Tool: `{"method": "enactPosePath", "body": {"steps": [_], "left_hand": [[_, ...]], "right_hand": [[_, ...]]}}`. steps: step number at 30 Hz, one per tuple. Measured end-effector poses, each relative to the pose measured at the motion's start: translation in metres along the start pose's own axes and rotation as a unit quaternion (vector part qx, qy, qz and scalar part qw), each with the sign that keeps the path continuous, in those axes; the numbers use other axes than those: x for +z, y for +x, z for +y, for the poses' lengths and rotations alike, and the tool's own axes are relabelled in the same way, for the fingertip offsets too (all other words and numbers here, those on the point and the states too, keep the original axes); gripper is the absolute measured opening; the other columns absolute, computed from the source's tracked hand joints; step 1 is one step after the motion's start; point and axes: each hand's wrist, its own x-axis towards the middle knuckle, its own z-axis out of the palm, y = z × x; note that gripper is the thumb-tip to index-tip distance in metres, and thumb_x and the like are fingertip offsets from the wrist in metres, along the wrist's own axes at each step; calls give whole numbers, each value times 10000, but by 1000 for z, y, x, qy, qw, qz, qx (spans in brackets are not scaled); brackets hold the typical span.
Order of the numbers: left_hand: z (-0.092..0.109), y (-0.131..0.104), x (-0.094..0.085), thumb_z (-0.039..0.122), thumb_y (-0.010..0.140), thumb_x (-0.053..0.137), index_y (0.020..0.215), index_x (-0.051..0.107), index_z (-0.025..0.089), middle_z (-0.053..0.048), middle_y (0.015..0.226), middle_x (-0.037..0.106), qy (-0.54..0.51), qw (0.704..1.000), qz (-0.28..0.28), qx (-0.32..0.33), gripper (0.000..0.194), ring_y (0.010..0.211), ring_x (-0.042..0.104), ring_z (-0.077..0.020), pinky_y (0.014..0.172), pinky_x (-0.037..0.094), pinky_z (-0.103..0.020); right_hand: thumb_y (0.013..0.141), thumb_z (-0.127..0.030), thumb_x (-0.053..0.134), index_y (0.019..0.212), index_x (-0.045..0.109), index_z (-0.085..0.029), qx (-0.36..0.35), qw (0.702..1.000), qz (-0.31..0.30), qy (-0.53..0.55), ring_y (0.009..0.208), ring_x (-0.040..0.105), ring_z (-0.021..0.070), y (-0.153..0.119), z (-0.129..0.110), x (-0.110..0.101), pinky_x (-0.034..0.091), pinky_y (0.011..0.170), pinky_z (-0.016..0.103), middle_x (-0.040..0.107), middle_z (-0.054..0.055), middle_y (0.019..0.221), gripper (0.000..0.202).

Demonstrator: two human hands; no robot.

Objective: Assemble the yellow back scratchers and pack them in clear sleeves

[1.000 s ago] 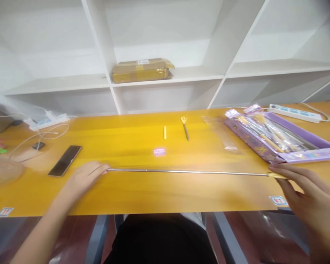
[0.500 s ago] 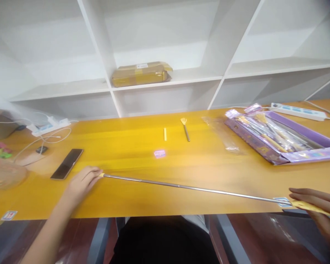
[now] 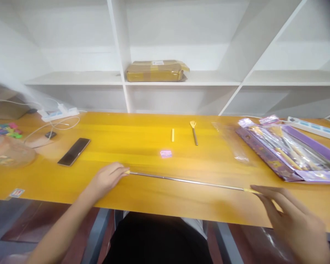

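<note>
A silver telescopic back scratcher (image 3: 187, 180) stretches above the table between my hands. My left hand (image 3: 108, 179) pinches the yellow tip at its left end. At the other end, the fingers of my right hand (image 3: 288, 212) close on its yellow scratcher head, mostly hidden by them. Beyond the rod lies a small pink-purple card (image 3: 165, 154). Behind the card are a short yellow stick (image 3: 173, 135) and another back scratcher (image 3: 194, 133), with a yellow claw and a dark, short handle.
On the right, a purple display box (image 3: 277, 157) holds several wrapped back scratchers beside clear plastic wrappers (image 3: 236, 146). To the left are a phone (image 3: 74, 151), a power strip (image 3: 59, 114) with cables, and a clear tub (image 3: 13, 151). A cardboard box (image 3: 155, 71) sits on the shelf.
The rod between my hands is shorter. My right hand has moved inward to the left, bringing the scratcher head closer to my left hand. The camera view has turned slightly.
</note>
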Motion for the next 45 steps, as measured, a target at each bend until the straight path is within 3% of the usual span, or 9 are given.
{"method": "enactPosePath", "body": {"steps": [3,5,8,11,17,22,28,36,45], "left_hand": [[27,21,21,185,1047,621,1201,685,178,-74,1029,759,-26,999,1,-18,168,913,730,-183,834,605,-321],[40,31,32,174,1049,607,1191,681,185,-75,1036,751,-43,999,10,-28,161,916,723,-186,836,598,-326],[54,39,43,153,1054,581,1172,664,180,-82,1044,735,-66,997,7,-26,147,935,705,-194,845,582,-337],[65,42,51,145,1075,526,1130,649,176,-78,1013,717,-89,996,-10,-29,138,914,680,-188,832,563,-329],[80,52,59,200,1106,465,1022,649,169,-38,853,650,-66,994,-86,-5,204,781,597,-175,737,497,-320],[77,54,65,232,1109,474,1087,676,171,-54,890,700,-20,996,-84,23,212,778,610,-187,708,491,-332],[70,43,76,267,1122,429,1179,686,180,-86,1000,738,-61,994,-91,9,277,888,697,-202,797,572,-342],[70,40,78,276,1118,449,1183,691,185,-89,1011,743,-88,992,-89,-3,266,920,713,-201,826,580,-335],[82,47,71,246,1109,477,1063,707,159,-61,867,734,-42,995,-74,42,251,774,676,-179,699,537,-314]], "right_hand": [[1026,-190,652,1135,725,-275,-87,995,17,47,864,775,187,26,-30,20,588,835,315,792,24,995,156],[1002,-108,658,1159,717,-254,-97,993,35,65,899,760,186,41,-51,30,574,874,313,781,27,1009,222],[989,-14,595,1219,705,-239,-125,989,13,74,970,741,188,56,-82,39,557,869,306,776,40,1072,340],[992,37,505,1259,690,-216,-143,987,2,73,1019,720,196,57,-111,48,546,859,309,768,61,1115,413],[1030,-6,469,1238,662,-157,-183,974,-61,118,933,675,211,36,-154,77,535,792,328,743,97,1034,322],[1015,4,447,1202,655,-204,-150,980,-69,109,888,659,202,20,-154,96,521,780,330,733,72,985,349],[1071,-129,501,1128,673,-193,-151,972,-112,143,892,672,215,14,-150,109,535,783,360,728,92,995,192],[1081,-183,558,1138,673,-186,-132,960,-132,209,905,682,207,15,-145,108,555,808,349,713,86,1024,129],[1064,-262,620,1021,716,-240,-68,937,-179,291,785,677,182,22,-141,94,539,686,297,681,43,886,108]]}}
